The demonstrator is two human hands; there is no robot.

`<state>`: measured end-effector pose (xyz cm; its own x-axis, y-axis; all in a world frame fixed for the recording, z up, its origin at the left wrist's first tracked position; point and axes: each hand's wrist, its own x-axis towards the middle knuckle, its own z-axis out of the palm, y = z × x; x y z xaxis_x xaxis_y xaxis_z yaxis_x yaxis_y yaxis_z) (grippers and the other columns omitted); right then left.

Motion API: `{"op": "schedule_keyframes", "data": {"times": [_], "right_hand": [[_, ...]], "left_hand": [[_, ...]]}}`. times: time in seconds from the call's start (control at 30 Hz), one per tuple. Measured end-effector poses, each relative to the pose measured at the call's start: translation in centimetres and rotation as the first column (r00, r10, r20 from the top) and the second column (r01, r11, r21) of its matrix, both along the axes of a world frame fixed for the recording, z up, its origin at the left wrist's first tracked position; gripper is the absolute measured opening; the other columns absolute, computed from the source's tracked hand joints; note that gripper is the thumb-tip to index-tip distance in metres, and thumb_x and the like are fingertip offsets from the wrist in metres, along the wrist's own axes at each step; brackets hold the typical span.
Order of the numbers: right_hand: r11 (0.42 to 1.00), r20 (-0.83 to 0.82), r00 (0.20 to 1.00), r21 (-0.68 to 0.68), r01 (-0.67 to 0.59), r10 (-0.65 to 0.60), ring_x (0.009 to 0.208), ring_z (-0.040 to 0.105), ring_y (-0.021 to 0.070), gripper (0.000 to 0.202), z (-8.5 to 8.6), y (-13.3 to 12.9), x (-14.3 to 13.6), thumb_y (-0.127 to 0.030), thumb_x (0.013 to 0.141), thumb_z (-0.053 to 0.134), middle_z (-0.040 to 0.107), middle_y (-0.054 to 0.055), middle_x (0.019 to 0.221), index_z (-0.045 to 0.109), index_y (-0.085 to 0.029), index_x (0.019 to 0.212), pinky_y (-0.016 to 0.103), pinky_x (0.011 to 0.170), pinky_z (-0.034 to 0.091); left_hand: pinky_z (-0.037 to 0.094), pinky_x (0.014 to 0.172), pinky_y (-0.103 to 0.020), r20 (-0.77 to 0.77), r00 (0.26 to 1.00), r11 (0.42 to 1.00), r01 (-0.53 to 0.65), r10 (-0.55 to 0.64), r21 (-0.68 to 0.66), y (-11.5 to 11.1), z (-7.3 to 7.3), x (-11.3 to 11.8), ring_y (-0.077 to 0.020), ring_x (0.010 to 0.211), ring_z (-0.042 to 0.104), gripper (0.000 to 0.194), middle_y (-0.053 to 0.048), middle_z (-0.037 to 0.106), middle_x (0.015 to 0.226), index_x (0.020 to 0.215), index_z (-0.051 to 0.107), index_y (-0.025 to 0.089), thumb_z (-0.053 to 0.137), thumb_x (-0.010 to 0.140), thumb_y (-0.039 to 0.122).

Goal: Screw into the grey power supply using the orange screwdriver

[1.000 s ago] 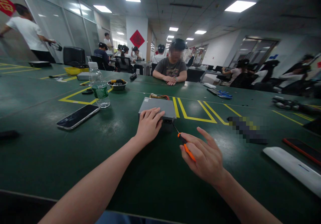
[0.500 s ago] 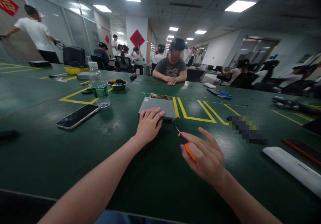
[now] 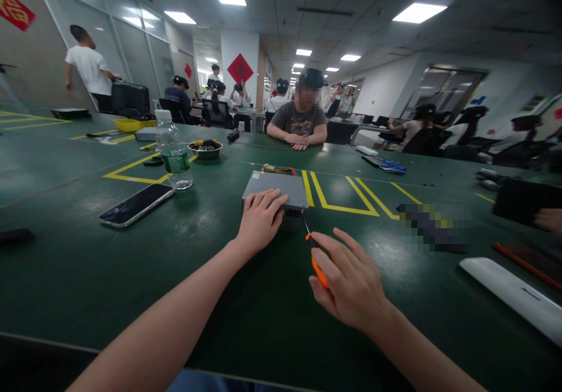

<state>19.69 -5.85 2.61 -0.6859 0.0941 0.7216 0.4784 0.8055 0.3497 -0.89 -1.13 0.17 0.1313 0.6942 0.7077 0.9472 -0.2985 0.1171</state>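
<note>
A grey metal computer power supply (image 3: 281, 185) lies on the green table, with its cable bundle (image 3: 280, 170) at the far side. My left hand (image 3: 262, 219) holds it by the near left part, fingers laid over its top edge; the thumb is partly hidden. In my right hand (image 3: 349, 278) is a screwdriver with an orange and black handle (image 3: 319, 272), pinched between thumb and fingers. Its thin shaft (image 3: 306, 224) points up at the near right corner of the power supply, below the socket. Whether the tip sits on a screw is too small to tell.
To the left are a phone (image 3: 137, 205), a plastic bottle (image 3: 176, 161) and a metal bowl (image 3: 205, 149) of dark and yellow items. On the right lie a white long object (image 3: 511, 292) and blue-handled pliers (image 3: 389, 165). A person (image 3: 298, 117) sits opposite with hands clasped.
My right hand has shifted slightly left and turned, its fingers changing their hold, and the screwdriver stands steeper. My left hand and the power supply stay put. A dark object and a hand appear at far right.
</note>
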Motion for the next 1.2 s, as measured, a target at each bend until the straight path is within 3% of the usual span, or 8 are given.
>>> {"op": "schedule_keyframes", "data": {"times": [0.17, 0.27, 0.37, 0.53, 0.73, 0.87, 1.07, 1.2], "right_hand": [[1.000, 0.002, 1.000, -0.002, -0.004, 0.004, 0.082, 0.060, 0.0228, 0.022, -0.30, -0.53, -0.37, -0.021, 0.088, 0.048, 0.061, 0.018, 0.103, 0.054, -0.010, 0.105, 0.035, 0.065, 0.051], [0.996, 0.015, 0.996, -0.023, -0.087, 0.087, 0.075, 0.060, 0.0184, 0.017, -0.40, -0.55, -0.34, -0.021, 0.088, 0.052, 0.063, 0.017, 0.096, 0.057, -0.009, 0.099, 0.029, 0.062, 0.050], [0.998, -0.014, 0.998, -0.023, -0.061, 0.061, 0.080, 0.061, 0.0184, 0.018, -0.40, -0.44, -0.14, -0.022, 0.089, 0.051, 0.061, 0.016, 0.094, 0.057, -0.011, 0.101, 0.027, 0.064, 0.051], [0.995, -0.020, 0.999, -0.097, -0.038, 0.036, 0.088, 0.060, 0.0214, 0.024, -0.50, -0.46, -0.27, -0.025, 0.091, 0.037, 0.056, 0.019, 0.100, 0.054, -0.010, 0.102, 0.030, 0.066, 0.053], [0.994, -0.039, 0.998, 0.091, 0.054, -0.051, 0.072, 0.060, 0.0179, 0.018, -0.15, -0.59, -0.48, -0.019, 0.087, 0.050, 0.063, 0.013, 0.088, 0.055, -0.013, 0.102, 0.030, 0.064, 0.050], [0.991, -0.072, 0.993, 0.089, 0.101, -0.095, 0.065, 0.059, 0.0159, 0.007, 0.23, -0.54, -0.07, -0.019, 0.085, 0.054, 0.063, 0.008, 0.076, 0.057, -0.014, 0.089, 0.028, 0.061, 0.047], [0.999, -0.094, 0.994, 0.022, 0.050, -0.048, 0.086, 0.058, 0.0239, 0.018, -0.03, -0.55, -0.09, -0.024, 0.086, 0.041, 0.058, 0.016, 0.099, 0.053, -0.013, 0.095, 0.036, 0.068, 0.048], [0.999, -0.108, 0.994, 0.028, 0.017, -0.014, 0.082, 0.057, 0.0211, 0.018, -0.30, -0.37, -0.23, -0.017, 0.086, 0.042, 0.057, 0.014, 0.096, 0.049, -0.014, 0.102, 0.033, 0.065, 0.048]], "left_hand": [[0.029, 0.099, -0.040, 0.000, 1.000, 1.000, 0.005, -0.005, -0.003, 0.05, -0.12, -0.01, -0.0206, 0.120, 0.043, 0.032, -0.003, 0.053, 0.128, 0.120, 0.051, 0.027, 0.043, 0.089, 0.026], [0.029, 0.099, -0.040, 0.005, 1.000, 1.000, 0.003, -0.003, 0.003, 0.05, -0.11, 0.01, -0.0207, 0.120, 0.044, 0.032, -0.003, 0.053, 0.128, 0.119, 0.051, 0.027, 0.043, 0.089, 0.025], [0.028, 0.099, -0.040, 0.004, 1.000, 1.000, -0.001, 0.001, 0.001, 0.03, -0.07, 0.05, -0.0206, 0.120, 0.043, 0.032, -0.003, 0.053, 0.128, 0.119, 0.051, 0.027, 0.043, 0.089, 0.025], [0.028, 0.099, -0.040, 0.001, 1.000, 1.000, -0.003, 0.003, -0.002, 0.06, -0.08, 0.07, -0.0205, 0.120, 0.044, 0.032, -0.003, 0.053, 0.128, 0.119, 0.052, 0.027, 0.043, 0.089, 0.025], [0.028, 0.099, -0.040, 0.007, 1.000, 1.000, 0.006, -0.006, 0.005, 0.08, -0.06, 0.07, -0.0204, 0.120, 0.043, 0.032, -0.003, 0.053, 0.128, 0.119, 0.051, 0.027, 0.044, 0.089, 0.025], [0.028, 0.099, -0.040, 0.008, 1.000, 1.000, 0.005, -0.006, 0.003, 0.05, -0.01, 0.06, -0.0208, 0.120, 0.044, 0.032, -0.003, 0.053, 0.128, 0.119, 0.052, 0.027, 0.043, 0.088, 0.025], [0.028, 0.099, -0.041, 0.007, 1.000, 1.000, 0.003, -0.003, 0.000, 0.11, -0.07, 0.08, -0.0211, 0.119, 0.044, 0.032, -0.003, 0.054, 0.127, 0.119, 0.052, 0.027, 0.044, 0.088, 0.025], [0.029, 0.098, -0.041, 0.007, 1.000, 1.000, 0.010, -0.010, -0.001, 0.09, -0.01, 0.12, -0.0212, 0.119, 0.044, 0.032, -0.004, 0.054, 0.127, 0.119, 0.051, 0.027, 0.044, 0.088, 0.025]]}}
